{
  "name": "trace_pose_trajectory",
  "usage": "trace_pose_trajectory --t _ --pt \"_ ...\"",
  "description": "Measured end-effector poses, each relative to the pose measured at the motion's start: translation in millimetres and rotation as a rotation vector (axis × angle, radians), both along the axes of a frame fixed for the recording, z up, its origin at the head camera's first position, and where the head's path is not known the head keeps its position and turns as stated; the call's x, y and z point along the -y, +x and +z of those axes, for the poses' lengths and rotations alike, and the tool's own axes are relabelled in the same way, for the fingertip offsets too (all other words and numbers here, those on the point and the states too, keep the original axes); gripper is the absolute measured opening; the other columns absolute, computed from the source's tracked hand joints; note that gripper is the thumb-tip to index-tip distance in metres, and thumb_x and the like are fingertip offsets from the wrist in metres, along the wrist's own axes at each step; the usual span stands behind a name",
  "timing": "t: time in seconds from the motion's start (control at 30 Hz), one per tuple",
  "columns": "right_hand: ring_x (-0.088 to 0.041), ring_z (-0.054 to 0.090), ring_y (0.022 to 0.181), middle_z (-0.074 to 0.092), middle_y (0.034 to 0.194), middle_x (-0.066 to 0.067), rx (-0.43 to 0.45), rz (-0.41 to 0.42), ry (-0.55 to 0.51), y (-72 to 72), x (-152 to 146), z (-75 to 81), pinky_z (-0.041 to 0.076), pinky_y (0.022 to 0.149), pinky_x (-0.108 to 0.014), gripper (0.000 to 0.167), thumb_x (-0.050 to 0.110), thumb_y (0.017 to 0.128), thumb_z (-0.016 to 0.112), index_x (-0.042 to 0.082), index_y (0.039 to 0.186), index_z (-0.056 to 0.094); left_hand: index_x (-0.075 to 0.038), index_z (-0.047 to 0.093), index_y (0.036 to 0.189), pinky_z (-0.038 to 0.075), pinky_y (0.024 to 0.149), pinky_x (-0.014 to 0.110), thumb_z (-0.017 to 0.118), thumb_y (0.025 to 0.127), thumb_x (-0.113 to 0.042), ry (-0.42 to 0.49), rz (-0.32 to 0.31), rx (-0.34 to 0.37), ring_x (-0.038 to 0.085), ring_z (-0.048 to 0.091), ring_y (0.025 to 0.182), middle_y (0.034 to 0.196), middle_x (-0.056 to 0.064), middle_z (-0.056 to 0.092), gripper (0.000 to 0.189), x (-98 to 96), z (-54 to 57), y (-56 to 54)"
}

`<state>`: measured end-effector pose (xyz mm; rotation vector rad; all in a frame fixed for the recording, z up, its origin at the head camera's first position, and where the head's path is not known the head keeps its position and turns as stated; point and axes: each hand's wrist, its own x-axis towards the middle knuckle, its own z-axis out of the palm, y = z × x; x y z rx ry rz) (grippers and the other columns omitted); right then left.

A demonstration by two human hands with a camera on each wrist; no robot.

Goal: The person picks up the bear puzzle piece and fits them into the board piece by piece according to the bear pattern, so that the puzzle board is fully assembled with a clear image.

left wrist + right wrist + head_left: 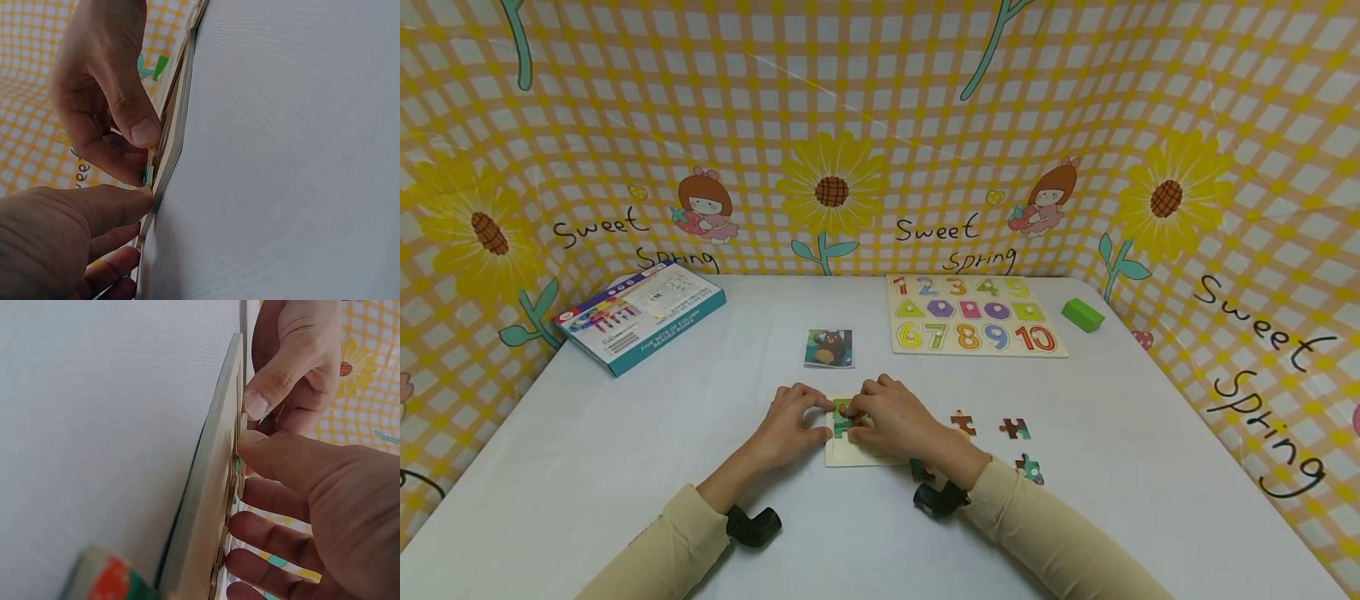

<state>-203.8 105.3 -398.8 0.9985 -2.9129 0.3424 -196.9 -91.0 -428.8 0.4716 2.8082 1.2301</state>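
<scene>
A shallow wooden puzzle board [868, 456] lies in front of me, with green and teal picture pieces [840, 428] at its left end. My left hand [786, 429] holds the board's left edge between thumb and fingers. Over the board, my right hand [895, 417] pinches a puzzle piece [242, 467] by thumb and index finger, against the pieces there; the fingers hide most of it. Loose puzzle pieces, brown [962, 423], brown and teal [1015, 428], and teal [1030, 469], lie to the right. Another piece [921, 470] is partly under my right wrist.
Behind the board lies a bear picture card [829, 348]. A number and shape board [976, 317] is at the back right, beside a green block [1082, 315]. A flat teal-edged box [640, 317] sits at the back left. Patterned cloth walls [880, 108] surround the white table.
</scene>
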Motion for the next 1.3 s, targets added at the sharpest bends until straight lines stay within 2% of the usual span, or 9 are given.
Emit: trace_pose_trajectory --t 0.3,0.6,1.03,1.3 --pt "-0.013 0.046 0.082 0.062 0.092 0.003 -0.013 0.015 0.013 -1.1 0.8 -1.0 0.037 0.070 -0.026 0.026 0.034 0.080 0.072 0.019 0.102 0.073 -0.011 0.067 0.105 0.035 0.097 0.047 0.073 0.079 -0.012 0.005 0.007 0.002 0.025 0.040 0.113 0.115 0.004 0.055 0.027 -0.7 0.6 0.6" --pt "-0.014 0.046 0.082 0.062 0.092 0.002 -0.009 0.011 0.019 -1.3 1.4 -1.2 0.037 0.071 -0.027 0.025 0.033 0.080 0.073 0.019 0.101 0.073 -0.018 0.066 0.090 0.033 0.095 0.046 0.074 0.077 -0.013 0.014 -0.005 0.002 0.024 0.040 0.110 0.112 0.004 0.056 0.016 -1.6 -0.9 0.2" --pt "-0.013 0.046 0.081 0.062 0.090 0.003 -0.023 0.013 0.012 -2.4 1.1 -1.6 0.036 0.070 -0.026 0.025 0.034 0.080 0.073 0.019 0.099 0.073 -0.017 0.067 0.089 0.032 0.092 0.045 0.075 0.076 -0.015 -0.022 -0.031 -0.048 0.026 0.041 0.108 0.110 0.006 0.054 0.016 -2.9 1.6 3.0" --pt "-0.012 0.044 0.080 0.062 0.091 0.003 -0.013 0.007 -0.014 -1.9 -0.2 -2.2 0.035 0.069 -0.025 0.024 0.034 0.080 0.073 0.019 0.098 0.073 -0.017 0.068 0.089 0.032 0.091 0.044 0.075 0.076 -0.015 -0.024 -0.034 -0.046 0.026 0.041 0.108 0.110 0.006 0.054 0.015 -2.7 1.1 2.6"
